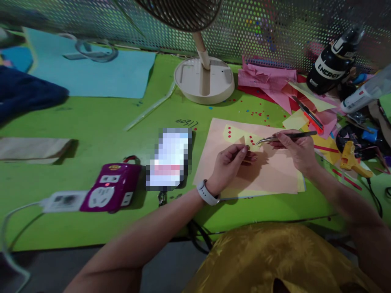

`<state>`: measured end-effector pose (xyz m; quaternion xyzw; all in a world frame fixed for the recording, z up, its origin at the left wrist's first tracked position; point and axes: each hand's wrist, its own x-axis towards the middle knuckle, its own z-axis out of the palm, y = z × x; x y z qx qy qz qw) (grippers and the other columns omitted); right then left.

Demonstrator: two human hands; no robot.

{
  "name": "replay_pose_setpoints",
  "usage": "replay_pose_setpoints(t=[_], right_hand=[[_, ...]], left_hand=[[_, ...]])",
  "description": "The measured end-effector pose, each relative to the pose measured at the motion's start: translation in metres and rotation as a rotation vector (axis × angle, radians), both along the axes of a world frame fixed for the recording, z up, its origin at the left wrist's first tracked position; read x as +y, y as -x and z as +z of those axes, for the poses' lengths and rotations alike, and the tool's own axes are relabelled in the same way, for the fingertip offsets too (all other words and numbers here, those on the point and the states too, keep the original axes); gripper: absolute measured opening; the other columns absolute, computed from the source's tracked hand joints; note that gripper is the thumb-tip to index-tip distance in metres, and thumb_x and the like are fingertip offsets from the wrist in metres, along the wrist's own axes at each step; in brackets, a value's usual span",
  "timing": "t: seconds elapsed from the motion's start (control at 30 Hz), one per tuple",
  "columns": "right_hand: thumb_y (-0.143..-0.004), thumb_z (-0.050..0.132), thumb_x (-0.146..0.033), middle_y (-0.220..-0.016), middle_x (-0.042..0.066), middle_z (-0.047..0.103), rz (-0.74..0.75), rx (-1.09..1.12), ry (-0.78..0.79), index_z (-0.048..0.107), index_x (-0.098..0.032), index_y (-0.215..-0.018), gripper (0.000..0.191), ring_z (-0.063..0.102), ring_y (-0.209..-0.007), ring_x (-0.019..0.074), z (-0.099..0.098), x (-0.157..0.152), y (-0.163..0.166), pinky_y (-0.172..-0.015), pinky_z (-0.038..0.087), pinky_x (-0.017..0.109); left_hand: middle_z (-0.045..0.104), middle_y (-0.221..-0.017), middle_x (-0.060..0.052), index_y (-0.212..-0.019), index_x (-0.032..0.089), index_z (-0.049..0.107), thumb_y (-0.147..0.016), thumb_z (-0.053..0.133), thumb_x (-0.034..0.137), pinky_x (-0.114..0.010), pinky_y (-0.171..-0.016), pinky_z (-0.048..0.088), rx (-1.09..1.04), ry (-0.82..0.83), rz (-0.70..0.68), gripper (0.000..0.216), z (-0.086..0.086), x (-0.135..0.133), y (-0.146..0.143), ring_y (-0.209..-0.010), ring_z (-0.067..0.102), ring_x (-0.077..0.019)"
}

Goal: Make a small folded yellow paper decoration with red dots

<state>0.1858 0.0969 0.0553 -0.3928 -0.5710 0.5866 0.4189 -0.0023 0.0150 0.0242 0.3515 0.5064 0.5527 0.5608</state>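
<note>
My right hand (pixel 297 151) pinches metal tweezers (pixel 284 137), whose tips point left at a pale yellow paper shape (pixel 236 135) dotted with small red pieces. That shape lies on a peach paper sheet (pixel 269 175) on the green table (pixel 91 118). My left hand (pixel 229 165), with a white watch at the wrist, rests on the peach sheet just below the yellow shape. Its fingers are curled, with the fingertips pressed together near a red piece; whether they hold anything is too small to make out.
A fan base (pixel 204 79) stands behind the sheet. Pink and yellow paper scraps (pixel 269 79), a red cutter (pixel 310 116), a black bottle (pixel 331 65) and a yellow glue gun (pixel 351 160) crowd the right. A phone (pixel 169 160), a purple power strip (pixel 111 187) and blue paper (pixel 91 69) lie left.
</note>
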Motion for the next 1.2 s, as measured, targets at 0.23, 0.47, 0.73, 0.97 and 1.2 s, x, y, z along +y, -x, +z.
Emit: replay_pose_setpoints(t=[0.23, 0.47, 0.73, 0.97, 1.2], right_hand=[[-0.071, 0.080, -0.050, -0.078, 0.002, 0.077, -0.030, 0.012, 0.127, 0.072, -0.021, -0.089, 0.035, 0.075, -0.071, 0.0170, -0.0038, 0.0014, 0.0042, -0.071, 0.065, 0.032], [-0.071, 0.080, -0.051, -0.079, 0.003, 0.077, -0.057, 0.015, 0.132, 0.071, -0.021, -0.089, 0.037, 0.075, -0.071, 0.0168, -0.0059, 0.0002, 0.0055, -0.072, 0.065, 0.032], [-0.074, 0.077, -0.052, -0.079, 0.003, 0.076, -0.043, -0.007, 0.106, 0.070, -0.021, -0.090, 0.035, 0.075, -0.074, 0.0175, -0.0103, 0.0026, 0.0041, -0.073, 0.065, 0.033], [-0.072, 0.079, -0.050, -0.077, 0.002, 0.076, -0.065, 0.033, 0.119, 0.071, -0.022, -0.088, 0.033, 0.075, -0.071, 0.0169, -0.0082, 0.0019, 0.0039, -0.071, 0.065, 0.033], [-0.069, 0.082, -0.049, -0.076, 0.001, 0.075, -0.084, 0.046, 0.140, 0.072, -0.022, -0.085, 0.034, 0.074, -0.069, 0.0165, -0.0071, 0.0019, 0.0035, -0.070, 0.065, 0.032]], left_hand=[[0.076, -0.082, -0.008, -0.085, 0.018, 0.064, -0.079, 0.071, 0.055, -0.033, -0.069, 0.063, 0.026, -0.014, -0.002, 0.038, -0.0013, -0.0004, -0.0001, -0.074, 0.074, -0.0193], [0.076, -0.082, -0.008, -0.085, 0.018, 0.064, -0.081, 0.071, 0.050, -0.033, -0.069, 0.063, 0.024, -0.030, -0.006, 0.032, 0.0006, -0.0006, -0.0008, -0.074, 0.074, -0.0194], [0.076, -0.080, -0.007, -0.087, 0.018, 0.064, -0.079, 0.071, 0.054, -0.033, -0.070, 0.063, 0.034, -0.023, -0.022, 0.038, 0.0006, -0.0008, -0.0012, -0.073, 0.073, -0.0192], [0.076, -0.079, -0.007, -0.087, 0.018, 0.064, -0.079, 0.071, 0.054, -0.032, -0.070, 0.063, 0.025, -0.037, -0.022, 0.038, 0.0003, -0.0006, -0.0009, -0.072, 0.073, -0.0186], [0.076, -0.080, -0.008, -0.087, 0.018, 0.064, -0.080, 0.070, 0.055, -0.033, -0.070, 0.063, 0.040, -0.022, -0.018, 0.039, -0.0006, -0.0010, -0.0004, -0.074, 0.074, -0.0198]])
